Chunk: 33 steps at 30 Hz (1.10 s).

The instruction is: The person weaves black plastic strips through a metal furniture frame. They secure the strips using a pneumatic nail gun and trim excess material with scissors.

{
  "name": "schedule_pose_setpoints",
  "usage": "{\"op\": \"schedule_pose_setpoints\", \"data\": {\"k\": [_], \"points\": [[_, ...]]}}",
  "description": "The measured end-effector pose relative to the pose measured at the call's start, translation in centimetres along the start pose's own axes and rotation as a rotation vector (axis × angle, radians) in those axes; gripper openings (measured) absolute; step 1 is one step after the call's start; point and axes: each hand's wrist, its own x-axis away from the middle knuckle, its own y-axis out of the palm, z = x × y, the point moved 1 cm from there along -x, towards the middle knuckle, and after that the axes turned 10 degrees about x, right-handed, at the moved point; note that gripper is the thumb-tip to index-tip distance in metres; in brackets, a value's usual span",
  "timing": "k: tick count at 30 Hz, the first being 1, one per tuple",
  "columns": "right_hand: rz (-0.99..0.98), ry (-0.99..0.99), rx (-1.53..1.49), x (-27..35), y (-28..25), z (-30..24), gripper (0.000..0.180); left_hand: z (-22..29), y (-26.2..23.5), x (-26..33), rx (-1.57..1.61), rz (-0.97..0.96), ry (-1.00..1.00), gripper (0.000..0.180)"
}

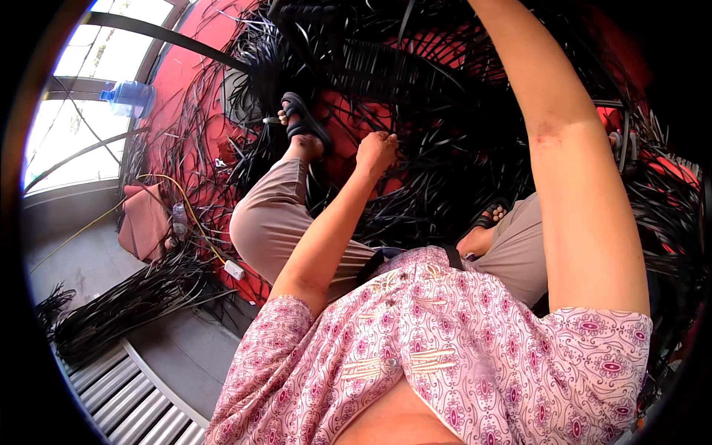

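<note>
My left hand [377, 154] is closed, its fingers curled downward above the loose black strips [437, 174]. Whatever lies inside its grip is hidden. My right arm stretches up past the top edge, so the right hand is out of the picture. Beyond my left hand is a dark woven piece [393, 70] made of black flat strips, with rows of weaving visible. Strips hang from it and spread in a tangle around my sandalled feet.
Red flooring [178, 93] shows under scattered strips. A blue water jug [132, 99] stands by the window at left. Nearer are a pink cloth item [142, 222], a yellow cord [185, 196], a white power strip [233, 269], a bundle of black strips [141, 300] and a slatted metal rack [126, 393].
</note>
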Motion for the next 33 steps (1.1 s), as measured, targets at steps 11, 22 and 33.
{"op": "schedule_pose_setpoints", "data": {"k": [11, 22, 33], "points": [[-0.092, -0.164, -0.140, 0.9, 10.5, -11.1, 0.034, -0.8, -9.6, -6.5, 0.097, -0.142, -0.144, 0.026], [-0.313, 0.548, -0.383, 20.7, 18.0, -12.4, 0.065, -0.1, -8.6, -7.5, 0.088, -0.355, 0.108, 0.017], [-0.446, 0.801, -0.955, 29.1, 22.8, -8.5, 0.033, 1.5, -10.3, -8.3, 0.603, -0.278, -0.219, 0.026]]}}
